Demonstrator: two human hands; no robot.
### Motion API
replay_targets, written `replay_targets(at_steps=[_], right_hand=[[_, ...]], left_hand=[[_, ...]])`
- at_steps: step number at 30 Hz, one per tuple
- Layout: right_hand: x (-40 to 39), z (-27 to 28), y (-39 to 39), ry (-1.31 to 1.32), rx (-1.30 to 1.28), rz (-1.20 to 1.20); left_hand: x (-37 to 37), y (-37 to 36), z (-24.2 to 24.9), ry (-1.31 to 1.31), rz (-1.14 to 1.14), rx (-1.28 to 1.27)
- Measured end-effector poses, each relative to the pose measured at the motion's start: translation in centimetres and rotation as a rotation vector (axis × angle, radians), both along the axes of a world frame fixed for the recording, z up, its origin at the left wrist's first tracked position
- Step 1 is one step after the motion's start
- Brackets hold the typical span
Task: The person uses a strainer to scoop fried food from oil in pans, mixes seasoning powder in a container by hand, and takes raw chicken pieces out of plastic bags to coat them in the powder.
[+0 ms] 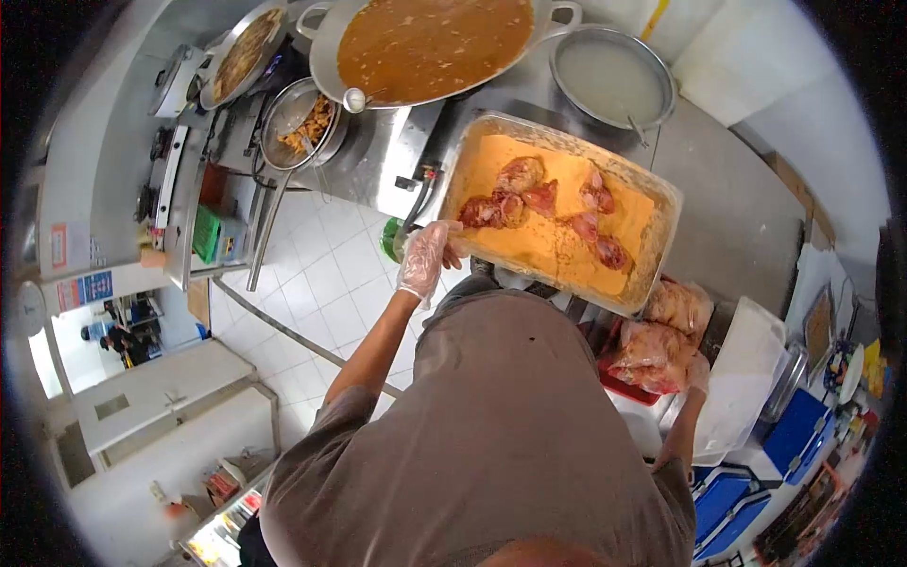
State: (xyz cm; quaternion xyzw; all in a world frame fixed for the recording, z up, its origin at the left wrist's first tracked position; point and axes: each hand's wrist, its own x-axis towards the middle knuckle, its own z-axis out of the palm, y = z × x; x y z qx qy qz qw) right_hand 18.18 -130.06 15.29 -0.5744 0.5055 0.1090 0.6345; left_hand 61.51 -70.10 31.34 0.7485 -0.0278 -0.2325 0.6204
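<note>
My left hand, in a clear plastic glove, grips the left rim of a metal tray, its fingers curled at the edge. Orange powder covers the tray's bottom. Several pieces of raw red meat lie on it in two loose groups. At the lower right, my right hand touches the side of a plastic bag of raw meat, and its fingers are mostly hidden. That bag rests in a red tray, with more bagged meat right behind.
Beyond the tray stand a big pot of brown-orange liquid and a bowl of cloudy liquid. A long-handled strainer with fried bits sits left, near a pan. A white plastic container is beside my right arm.
</note>
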Motion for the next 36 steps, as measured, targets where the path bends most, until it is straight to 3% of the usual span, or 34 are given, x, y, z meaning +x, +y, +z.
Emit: replay_targets(at_steps=[2,5,10,12,14,23,29,31,36], right_hand=[[0.5,1.2,0.9,0.2,-0.386,0.433],[1.2,0.8,1.2,0.2,-0.577,0.632],[-0.8,-3.2,-1.4,0.1,-0.385,0.505],[-4.6,-9.7,-6.0,-0.045,-0.091,0.415],[-0.5,-4.3,-2.5,0.078,-0.326,0.474],[7.0,1.6,3.2,0.13,-0.616,0.395],[18.4,4.4,5.0,-0.049,-0.777,0.292],[20.4,6.7,6.7,-0.113,-0.797,0.235],[24.8,12.4,10.2,-0.293,-0.774,0.121]], left_hand=[[0.0,0.9,0.1,0.023,-0.002,-0.005],[0.2,1.6,0.5,0.024,0.012,0.035],[1.3,2.3,0.8,0.042,0.026,-0.008],[1.6,2.2,1.8,0.037,0.014,-0.032],[1.9,2.3,1.7,0.029,-0.003,-0.029],[4.0,3.1,2.1,-0.032,-0.1,0.026],[4.5,4.1,1.6,-0.017,0.003,-0.078],[4.7,3.9,1.3,0.114,0.005,-0.176],[4.8,4.2,3.3,0.061,0.012,-0.159]])
